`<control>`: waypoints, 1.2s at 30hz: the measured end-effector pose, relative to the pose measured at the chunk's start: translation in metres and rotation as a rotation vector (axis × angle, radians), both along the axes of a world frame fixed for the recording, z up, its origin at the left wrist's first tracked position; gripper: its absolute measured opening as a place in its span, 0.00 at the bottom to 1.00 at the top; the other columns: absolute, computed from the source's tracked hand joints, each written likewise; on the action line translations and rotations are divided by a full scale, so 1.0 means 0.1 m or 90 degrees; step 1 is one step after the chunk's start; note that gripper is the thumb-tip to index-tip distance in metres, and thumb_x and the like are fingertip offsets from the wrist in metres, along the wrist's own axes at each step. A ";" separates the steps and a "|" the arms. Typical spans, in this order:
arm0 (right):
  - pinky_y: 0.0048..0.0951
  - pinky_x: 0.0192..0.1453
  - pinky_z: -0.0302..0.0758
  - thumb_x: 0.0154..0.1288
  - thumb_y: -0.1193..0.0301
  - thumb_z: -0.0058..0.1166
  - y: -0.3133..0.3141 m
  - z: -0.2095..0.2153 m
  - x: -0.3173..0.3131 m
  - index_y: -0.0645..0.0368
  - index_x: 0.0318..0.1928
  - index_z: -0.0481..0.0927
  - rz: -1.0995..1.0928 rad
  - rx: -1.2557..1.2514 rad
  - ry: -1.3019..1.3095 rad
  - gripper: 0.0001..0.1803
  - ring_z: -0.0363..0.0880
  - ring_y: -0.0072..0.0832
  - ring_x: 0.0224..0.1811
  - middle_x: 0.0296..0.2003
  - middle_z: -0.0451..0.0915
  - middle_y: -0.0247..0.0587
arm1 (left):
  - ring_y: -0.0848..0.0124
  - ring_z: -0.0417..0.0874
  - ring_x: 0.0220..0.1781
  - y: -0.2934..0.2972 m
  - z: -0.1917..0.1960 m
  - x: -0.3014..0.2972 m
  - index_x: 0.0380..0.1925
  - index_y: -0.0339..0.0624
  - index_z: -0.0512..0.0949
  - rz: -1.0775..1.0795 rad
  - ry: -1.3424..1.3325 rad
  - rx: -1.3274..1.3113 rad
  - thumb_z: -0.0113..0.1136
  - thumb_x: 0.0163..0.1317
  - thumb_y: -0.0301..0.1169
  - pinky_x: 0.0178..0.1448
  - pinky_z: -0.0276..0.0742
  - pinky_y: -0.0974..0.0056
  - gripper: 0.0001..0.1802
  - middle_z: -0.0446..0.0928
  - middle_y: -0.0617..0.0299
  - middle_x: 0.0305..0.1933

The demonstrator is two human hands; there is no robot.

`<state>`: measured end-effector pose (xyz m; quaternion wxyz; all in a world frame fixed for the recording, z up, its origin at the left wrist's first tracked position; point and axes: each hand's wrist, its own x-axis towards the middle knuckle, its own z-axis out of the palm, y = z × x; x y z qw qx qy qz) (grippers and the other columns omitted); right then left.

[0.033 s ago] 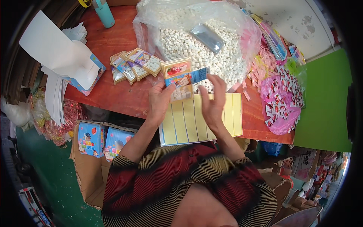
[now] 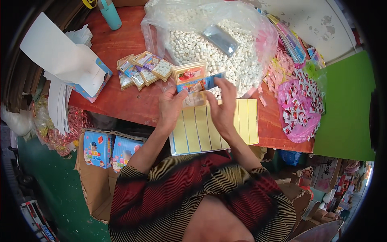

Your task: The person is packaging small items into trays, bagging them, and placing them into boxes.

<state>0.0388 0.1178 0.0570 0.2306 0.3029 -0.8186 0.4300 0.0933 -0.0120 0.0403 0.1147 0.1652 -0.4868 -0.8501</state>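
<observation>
My left hand (image 2: 170,105) is closed on the left edge of a small clear plastic case (image 2: 194,101), its thumb on the front. White cubes show in the lower part of the case, and a card with red fruit (image 2: 189,74) in the upper part. Across its middle lies a blue printed paper strip (image 2: 193,86), its free end sticking out to the right. My right hand (image 2: 224,109) has its fingers at that end and its thumb by the case's lower right side. Left of the case, several similar filled cases (image 2: 155,66) lie overlapped on the red table.
Behind my hands lies a clear bag of white cubes (image 2: 189,46) with a clear plastic tray (image 2: 221,39) on it. A yellow lined board (image 2: 201,133) lies below. At right is a pink bag of small packets (image 2: 300,105); at left, an open white box (image 2: 86,72) and a carton (image 2: 96,189).
My right hand has moved slightly left, closer to the case, and its fingers have come onto the strip's free end. The left hand stays on the case.
</observation>
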 end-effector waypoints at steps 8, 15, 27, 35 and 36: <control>0.19 0.42 0.66 0.52 0.80 0.48 -0.04 -0.03 -0.04 0.64 0.42 0.72 0.404 -0.299 -0.619 0.14 0.70 0.17 0.37 0.37 0.75 0.34 | 0.81 0.71 0.36 -0.13 0.05 0.11 0.39 0.33 0.70 -0.069 0.090 -0.189 0.50 0.53 0.24 0.40 0.67 0.75 0.12 0.73 0.64 0.35; 0.20 0.42 0.66 0.51 0.74 0.52 -0.11 -0.08 -0.13 0.62 0.39 0.74 0.502 -0.236 -0.745 0.13 0.70 0.16 0.36 0.35 0.76 0.33 | 0.79 0.70 0.40 -0.25 -0.08 0.26 0.41 0.34 0.69 -0.097 0.165 -0.286 0.49 0.53 0.24 0.43 0.66 0.74 0.14 0.72 0.63 0.38; 0.19 0.32 0.68 0.55 0.71 0.47 -1.19 -0.06 -0.79 0.67 0.34 0.74 0.457 -0.004 -0.690 0.10 0.70 0.16 0.27 0.27 0.75 0.33 | 0.66 0.76 0.34 -0.93 0.05 0.14 0.39 0.33 0.69 0.276 -0.123 -0.560 0.46 0.55 0.37 0.36 0.69 0.64 0.17 0.74 0.51 0.32; 0.27 0.33 0.69 0.51 0.59 0.52 -1.67 -0.54 -1.18 0.67 0.38 0.71 0.286 0.354 -0.378 0.23 0.73 0.30 0.27 0.27 0.75 0.45 | 0.62 0.76 0.36 -1.52 -0.31 -0.21 0.38 0.31 0.70 0.318 -0.353 -0.380 0.51 0.51 0.43 0.37 0.69 0.62 0.24 0.74 0.52 0.33; 0.27 0.34 0.69 0.51 0.58 0.52 -1.69 -0.55 -1.15 0.68 0.41 0.70 0.271 0.351 -0.342 0.25 0.73 0.31 0.28 0.28 0.75 0.46 | 0.69 0.74 0.30 -1.50 -0.31 -0.22 0.36 0.34 0.69 0.305 -0.297 -0.363 0.50 0.51 0.48 0.29 0.67 0.66 0.25 0.73 0.56 0.31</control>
